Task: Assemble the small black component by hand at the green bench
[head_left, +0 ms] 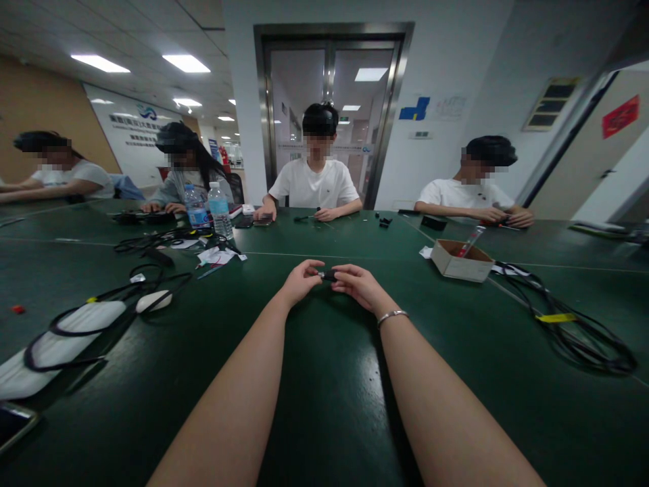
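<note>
"Head view: what's largest?"

"A green table [177, 352], its top smooth and slightly glossy, crossed by pale seams. Four people [317, 179] sit along its far edge."

"What lies around the hands?"

"Toward the table's right edge, a coil of black cable [562, 328], its loose loops bound by a yellow band [556, 318]. Toward the left edge, a long, rounded white case [71, 341] with a thin black lead [51, 370] curving over it, in the way of anything lifting the case."

"Next size down?"

"Two clear plastic bottles [220, 206] with blue labels, upright near the far edge, partly blocking the view of one person. Then a pale, straight-sided open box [464, 267], right of the hands, with a clear-and-red tube [470, 243] leaning in it."

"And the hands?"

"The right hand [357, 284], a shiny metal bracelet [392, 317] at its wrist, pinches a dark connector. The left hand [301, 281] has thumb and forefinger near each other at its tip; whether they grip, I can't tell."

"The connector itself?"

"Smallest of all: the dark connector [329, 275] is slim, its bright metal tip toward the left hand, between both hands and inward from the far edge."
</note>
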